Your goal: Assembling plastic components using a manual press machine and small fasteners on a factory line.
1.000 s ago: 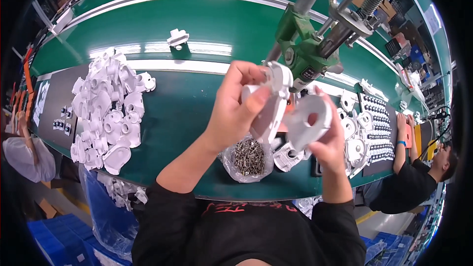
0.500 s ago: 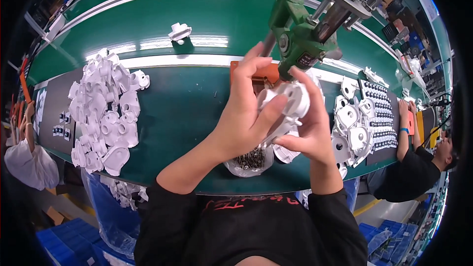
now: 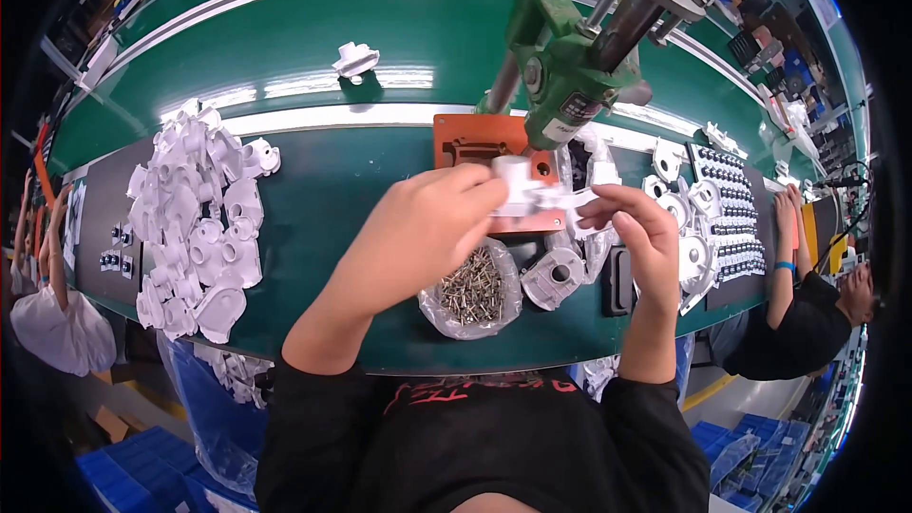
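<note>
A white plastic housing (image 3: pixel 513 192), slightly blurred, is over the orange fixture plate (image 3: pixel 451 128), just below the head of a green press (image 3: pixel 560 85). My left hand (image 3: pixel 418 233) grips the housing's left side between thumb and fingers. Beside its right end is my right hand (image 3: pixel 641 233), fingers apart and loosely bent; whether a fingertip touches the housing I cannot tell. Nearer to me, a clear bag of small metal screws (image 3: pixel 470 294) lies open. Another white housing (image 3: pixel 556 277) rests to the right of that bag.
White housings are heaped at left (image 3: pixel 204 218) and right (image 3: pixel 698 256). Rows of small dark parts (image 3: pixel 731 214) stand far right. A black case (image 3: pixel 617 280) lies beneath my right hand. One housing (image 3: pixel 355 60) sits beyond the white rail. Co-workers are on both sides.
The housing went from being held up in both hands to down at the orange plate. My right hand has spread away to the right. The screw bag is now uncovered.
</note>
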The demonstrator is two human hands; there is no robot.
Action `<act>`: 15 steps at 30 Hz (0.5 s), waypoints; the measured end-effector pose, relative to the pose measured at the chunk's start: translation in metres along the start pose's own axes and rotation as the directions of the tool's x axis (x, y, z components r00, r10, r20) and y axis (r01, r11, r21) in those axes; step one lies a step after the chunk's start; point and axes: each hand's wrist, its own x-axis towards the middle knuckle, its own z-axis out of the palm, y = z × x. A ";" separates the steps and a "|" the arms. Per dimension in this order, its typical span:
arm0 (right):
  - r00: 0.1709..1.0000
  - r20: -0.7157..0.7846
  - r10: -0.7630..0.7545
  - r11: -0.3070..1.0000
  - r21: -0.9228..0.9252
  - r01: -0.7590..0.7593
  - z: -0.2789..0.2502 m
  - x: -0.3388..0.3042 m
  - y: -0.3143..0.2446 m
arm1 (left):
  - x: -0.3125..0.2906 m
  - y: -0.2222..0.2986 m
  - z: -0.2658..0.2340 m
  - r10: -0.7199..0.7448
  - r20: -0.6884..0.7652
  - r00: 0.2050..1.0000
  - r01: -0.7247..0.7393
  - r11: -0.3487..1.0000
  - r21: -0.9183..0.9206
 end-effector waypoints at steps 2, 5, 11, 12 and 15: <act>0.992 -0.059 0.107 0.927 -0.356 -0.121 -0.017 -0.002 0.007 | 0.001 -0.010 0.007 -0.061 0.101 0.993 0.044 0.985 0.168; 0.993 -0.119 -0.002 0.749 -0.658 -0.077 -0.027 0.017 0.038 | 0.010 -0.028 0.031 -0.020 0.081 0.997 0.001 0.973 0.230; 0.997 0.027 0.079 0.312 -0.950 0.001 -0.039 0.061 0.121 | 0.012 -0.050 0.068 0.175 -0.108 0.979 -0.132 0.936 0.326; 0.997 0.024 0.078 0.311 -0.951 -0.001 -0.039 0.064 0.126 | 0.012 -0.051 0.070 0.179 -0.108 0.978 -0.135 0.936 0.325; 0.988 -0.010 0.154 0.253 -0.966 -0.049 -0.037 0.072 0.133 | 0.009 -0.050 0.067 0.212 -0.140 0.967 -0.155 0.928 0.338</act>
